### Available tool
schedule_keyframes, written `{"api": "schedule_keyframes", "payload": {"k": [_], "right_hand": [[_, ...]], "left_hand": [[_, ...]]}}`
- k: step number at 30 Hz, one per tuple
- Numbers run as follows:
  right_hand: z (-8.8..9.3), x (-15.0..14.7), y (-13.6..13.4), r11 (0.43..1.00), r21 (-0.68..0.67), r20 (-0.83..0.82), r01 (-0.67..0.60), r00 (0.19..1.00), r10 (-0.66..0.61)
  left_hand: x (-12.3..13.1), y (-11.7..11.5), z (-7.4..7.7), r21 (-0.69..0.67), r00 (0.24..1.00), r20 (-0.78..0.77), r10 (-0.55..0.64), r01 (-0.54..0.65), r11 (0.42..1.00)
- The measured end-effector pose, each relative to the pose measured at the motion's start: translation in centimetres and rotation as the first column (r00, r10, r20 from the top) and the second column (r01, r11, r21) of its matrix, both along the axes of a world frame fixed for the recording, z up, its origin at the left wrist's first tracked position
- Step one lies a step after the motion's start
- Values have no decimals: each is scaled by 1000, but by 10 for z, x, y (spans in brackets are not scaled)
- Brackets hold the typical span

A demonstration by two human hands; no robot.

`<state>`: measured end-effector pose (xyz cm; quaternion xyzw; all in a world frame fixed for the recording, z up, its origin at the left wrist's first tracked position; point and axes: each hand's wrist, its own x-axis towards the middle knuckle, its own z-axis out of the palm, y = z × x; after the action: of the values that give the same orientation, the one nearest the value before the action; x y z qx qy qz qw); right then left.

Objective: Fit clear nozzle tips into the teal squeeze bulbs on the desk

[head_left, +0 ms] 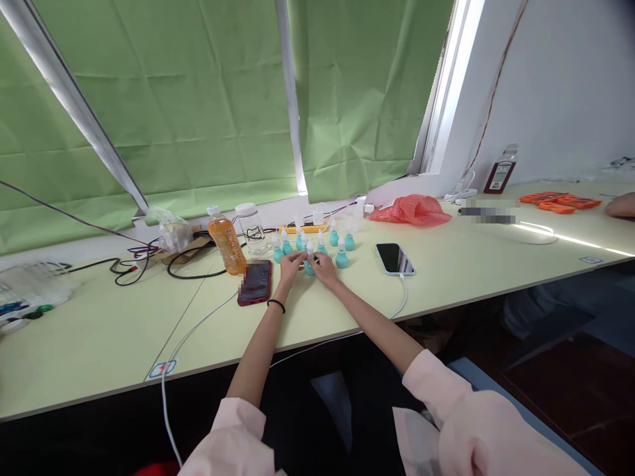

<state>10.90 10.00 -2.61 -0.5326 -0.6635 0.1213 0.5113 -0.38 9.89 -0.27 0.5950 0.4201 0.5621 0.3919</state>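
Note:
Both of my hands meet at one small teal bulb-shaped bottle [308,268] with a clear white nozzle, standing at the front of a group of like ones. My left hand [290,266] pinches it near the neck from the left. From the other side my right hand [325,270] closes on the same bottle, its fingertips close to the left ones. Several more teal bottles stand upright behind and beside, one just right of my right hand [342,256] and another to the left [278,252].
Left of my hands are a red-cased phone [255,283], an orange drink bottle [227,241] and a clear jar [252,230]. A charging phone [395,259] lies to the right. Farther back are a red plastic bag [411,210] and orange pieces [559,201], near another person's hand [621,205].

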Motion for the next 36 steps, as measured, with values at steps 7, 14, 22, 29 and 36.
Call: {"api": "schedule_keyframes", "payload": {"k": [7,14,22,29,36], "right_hand": [[2,0,-3,1000,4,7,-13,1000,13],[1,-1,-2,1000,15,15,18,1000,-18],[2,-1,-3,999,35,44,30,999,-32],[2,-1,-5,998,52,49,27,998,-30],[3,-1,-4,997,70,31,38,999,-40]], "left_hand": [[-2,1,-1,11,1000,-5,-3,3,1000],[1,-1,1,31,1000,-28,9,-8,999],[1,0,1,51,998,-45,53,-51,997],[0,0,0,76,996,-46,81,-77,994],[0,0,0,128,989,-41,145,-138,982]]}}
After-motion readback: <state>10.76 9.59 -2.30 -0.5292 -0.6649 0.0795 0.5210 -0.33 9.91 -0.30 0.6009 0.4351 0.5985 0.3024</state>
